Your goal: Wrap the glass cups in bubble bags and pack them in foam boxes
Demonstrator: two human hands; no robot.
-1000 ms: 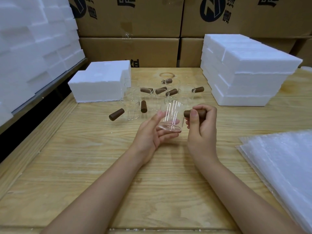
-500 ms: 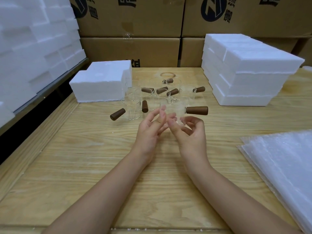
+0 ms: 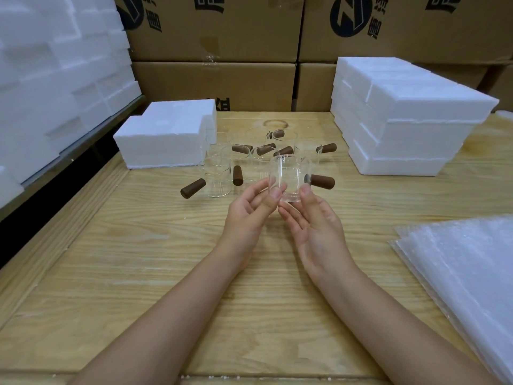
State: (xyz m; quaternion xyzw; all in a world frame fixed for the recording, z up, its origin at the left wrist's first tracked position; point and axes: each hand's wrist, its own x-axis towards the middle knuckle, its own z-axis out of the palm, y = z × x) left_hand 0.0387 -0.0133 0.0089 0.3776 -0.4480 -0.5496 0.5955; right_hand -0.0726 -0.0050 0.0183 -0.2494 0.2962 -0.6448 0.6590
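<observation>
A clear glass cup [image 3: 291, 176] with a brown wooden handle pointing right is held upright just above the wooden table [image 3: 155, 273]. My left hand [image 3: 249, 215] pinches its lower left side between thumb and fingertips. My right hand [image 3: 316, 226], palm up, has its thumb on the cup's lower right below the handle and its fingers under the base. Several more glass cups [image 3: 216, 176] with brown handles stand behind on the table. A stack of bubble bags [image 3: 466, 262] lies at the right.
A low white foam box [image 3: 163, 140] sits at the back left, and a taller stack of foam boxes [image 3: 402, 126] at the back right. More foam [image 3: 50, 73] is piled on a shelf at the far left. Cardboard cartons [image 3: 216, 29] form the back wall.
My right hand has let go of the cup's handle and turned palm up under the cup. The cup went from tilted to upright, now held between both hands' fingertips.
</observation>
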